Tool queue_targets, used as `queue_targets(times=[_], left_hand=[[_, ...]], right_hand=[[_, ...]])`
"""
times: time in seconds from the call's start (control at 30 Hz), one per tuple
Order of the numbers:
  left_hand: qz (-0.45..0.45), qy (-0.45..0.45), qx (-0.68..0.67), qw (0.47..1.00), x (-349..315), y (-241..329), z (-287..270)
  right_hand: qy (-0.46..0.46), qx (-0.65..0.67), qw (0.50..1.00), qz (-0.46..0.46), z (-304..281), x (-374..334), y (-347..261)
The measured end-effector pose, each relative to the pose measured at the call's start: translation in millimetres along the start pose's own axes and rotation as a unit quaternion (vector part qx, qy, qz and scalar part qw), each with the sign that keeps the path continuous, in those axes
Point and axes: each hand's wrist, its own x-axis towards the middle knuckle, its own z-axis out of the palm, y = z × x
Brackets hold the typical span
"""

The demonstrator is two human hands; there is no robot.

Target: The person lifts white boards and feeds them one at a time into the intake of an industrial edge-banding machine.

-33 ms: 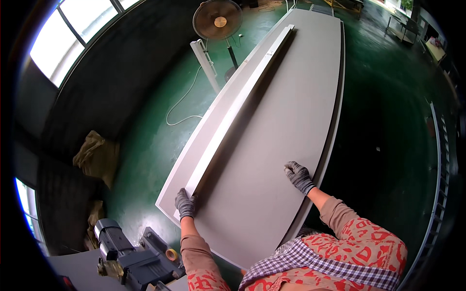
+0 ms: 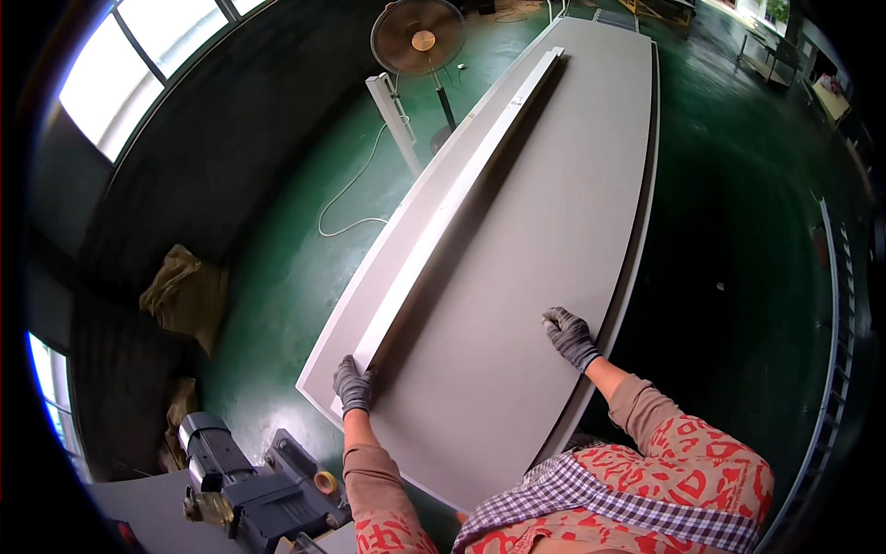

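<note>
A long white metal bar (image 2: 441, 214) lies lengthwise along the left part of a big light grey panel (image 2: 531, 258). At its near end my left hand (image 2: 353, 384), in a grey knitted glove, is closed around the bar. My right hand (image 2: 569, 338), gloved alike, rests on or just over the panel near its right edge. Its fingers are curled together; whatever they may hold is hidden. A dark shadow runs along the bar's right side. Beneath the panel's right edge shows another pale edge, with a dark gap between them.
Left of the panel stand a fan (image 2: 423, 41) and a white post (image 2: 393, 125) with a pale cable (image 2: 334, 205) on the green floor. A motor unit (image 2: 268, 485) with a tape roll (image 2: 325, 482) sits at lower left. A metal ladder-like frame (image 2: 838, 360) lies at right.
</note>
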Motion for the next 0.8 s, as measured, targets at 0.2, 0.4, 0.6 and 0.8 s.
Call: queue_targets(times=[0.2,0.4,0.6,0.8], left_hand=[[-0.045,-0.062,0.107,0.991,-8.6,44.4,-31.7],[0.069,0.109,0.054,0.99,-101.0,60.9,2.8],[-0.063,0.001,-0.071,0.995,-297.9,48.8,23.2],[-0.232,0.211,0.017,0.949,-474.1,-19.0,-0.1]], right_hand=[[0.044,-0.118,0.987,-0.1,-1.5,13.6,-0.9],[0.004,-0.086,0.992,-0.095,17.6,10.3,22.4],[-0.11,-0.227,0.943,-0.218,25.0,-7.0,14.4],[-0.306,-0.207,0.812,-0.452,85.9,-71.6,-39.5]])
